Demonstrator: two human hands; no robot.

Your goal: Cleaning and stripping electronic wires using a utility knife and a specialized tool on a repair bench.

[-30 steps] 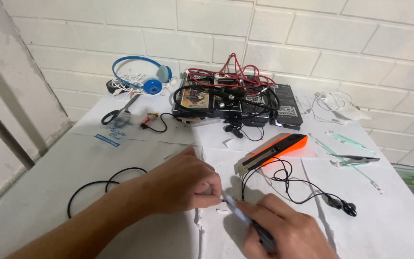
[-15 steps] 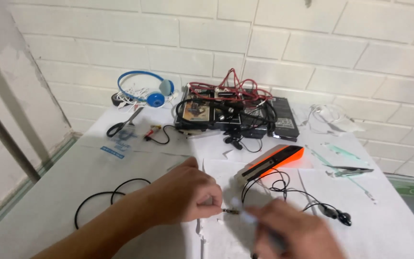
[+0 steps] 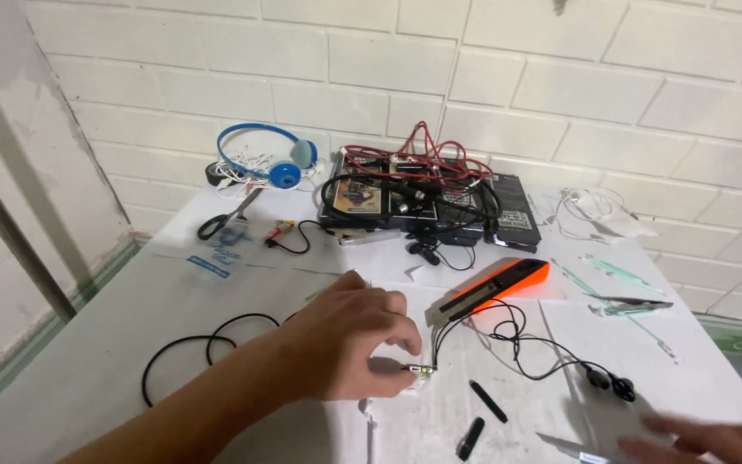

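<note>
White table (image 3: 88,361) (white brick wall (image 3: 560,77))

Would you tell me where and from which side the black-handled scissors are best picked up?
Grip the scissors by the black loop handles nearest the person, coming from above. They lie flat on the table, blades pointing away toward the blue headphones.

The table (image 3: 88,361) is covered in matt white paper or plastic sheeting, slightly creased, and the wall (image 3: 560,77) behind is rough white-painted brick. The orange device (image 3: 495,288) and blue headphones (image 3: 268,159) look like smooth, glossy plastic, while the black cables (image 3: 191,348) have a matt rubbery skin. The small connector (image 3: 422,371) pinched by the left hand (image 3: 354,348) shines like bare metal.
</note>
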